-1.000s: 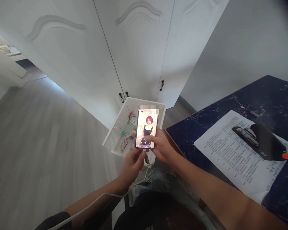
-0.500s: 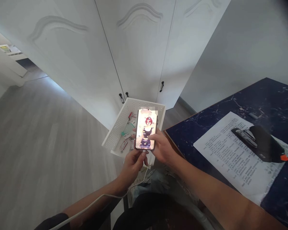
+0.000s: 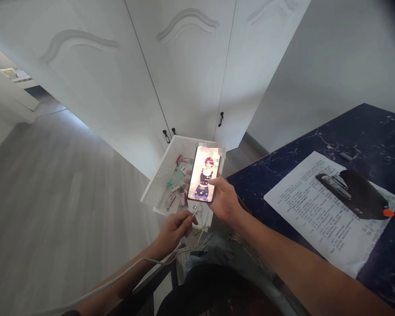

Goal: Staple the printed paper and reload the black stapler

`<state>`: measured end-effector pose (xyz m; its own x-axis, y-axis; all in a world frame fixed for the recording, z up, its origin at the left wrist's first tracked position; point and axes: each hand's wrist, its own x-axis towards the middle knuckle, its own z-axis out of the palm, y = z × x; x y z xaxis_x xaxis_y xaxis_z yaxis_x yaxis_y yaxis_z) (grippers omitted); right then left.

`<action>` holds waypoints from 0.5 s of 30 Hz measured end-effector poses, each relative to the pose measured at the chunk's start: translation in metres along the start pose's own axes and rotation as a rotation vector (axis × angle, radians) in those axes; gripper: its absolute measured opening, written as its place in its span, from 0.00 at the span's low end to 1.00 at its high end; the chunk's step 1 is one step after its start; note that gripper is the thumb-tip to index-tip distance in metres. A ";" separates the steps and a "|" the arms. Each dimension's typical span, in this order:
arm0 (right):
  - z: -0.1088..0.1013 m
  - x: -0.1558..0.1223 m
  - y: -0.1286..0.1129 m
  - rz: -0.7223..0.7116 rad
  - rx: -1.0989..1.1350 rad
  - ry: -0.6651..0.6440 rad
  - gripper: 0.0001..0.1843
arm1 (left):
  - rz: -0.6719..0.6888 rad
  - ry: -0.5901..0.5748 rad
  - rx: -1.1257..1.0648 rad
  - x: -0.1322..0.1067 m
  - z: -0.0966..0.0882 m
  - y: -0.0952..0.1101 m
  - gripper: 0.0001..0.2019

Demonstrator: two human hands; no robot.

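A lit smartphone (image 3: 203, 177) is gripped in my right hand (image 3: 226, 199), with the thumb over the lower part of its screen. Below and left of the phone, my left hand (image 3: 177, 227) pinches the end of a white charging cable (image 3: 145, 260). The cable's end is apart from the phone's lower edge. From there the cable loops back along my left forearm. Both hands are above a white perforated basket (image 3: 158, 180). Inside it lie several small red-and-white boxes (image 3: 170, 199) and a green-edged clear item (image 3: 176, 177), partly hidden by the phone.
To the right is a dark blue marbled table (image 3: 319, 136) with a printed sheet (image 3: 292, 206) on it. A black object with an orange tip (image 3: 358, 193) lies on the sheet. White cabinet doors (image 3: 187, 79) stand ahead, and grey flooring (image 3: 69, 210) extends to the left.
The cable end has come away from the phone's bottom edge. My left hand has moved down and left with it, while my right hand has shifted the phone slightly up and right, tilting it.
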<state>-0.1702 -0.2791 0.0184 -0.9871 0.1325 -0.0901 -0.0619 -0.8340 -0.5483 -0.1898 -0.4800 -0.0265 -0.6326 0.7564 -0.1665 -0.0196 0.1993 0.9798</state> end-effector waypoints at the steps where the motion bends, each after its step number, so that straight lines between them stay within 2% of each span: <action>1: 0.000 0.000 -0.001 -0.003 0.003 0.006 0.31 | -0.011 -0.029 0.006 -0.003 -0.006 -0.004 0.20; 5: -0.002 0.000 -0.003 -0.022 0.023 -0.010 0.30 | -0.052 -0.254 0.053 -0.016 -0.040 -0.026 0.19; 7: -0.004 0.001 -0.003 -0.035 0.042 -0.031 0.28 | -0.085 -0.316 0.118 -0.025 -0.058 -0.038 0.20; 9: -0.006 0.002 -0.002 -0.044 0.059 -0.048 0.27 | -0.129 -0.307 0.193 -0.037 -0.073 -0.051 0.21; 11: -0.006 0.003 -0.001 -0.064 0.069 -0.050 0.28 | -0.183 -0.235 0.238 -0.054 -0.086 -0.066 0.23; 15: -0.005 0.004 -0.002 -0.082 0.085 -0.047 0.31 | -0.298 -0.149 0.312 -0.096 -0.103 -0.100 0.24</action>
<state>-0.1734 -0.2744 0.0147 -0.9839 0.1784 -0.0073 -0.1531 -0.8642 -0.4794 -0.2067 -0.6363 -0.0973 -0.5157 0.7148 -0.4725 0.0653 0.5826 0.8102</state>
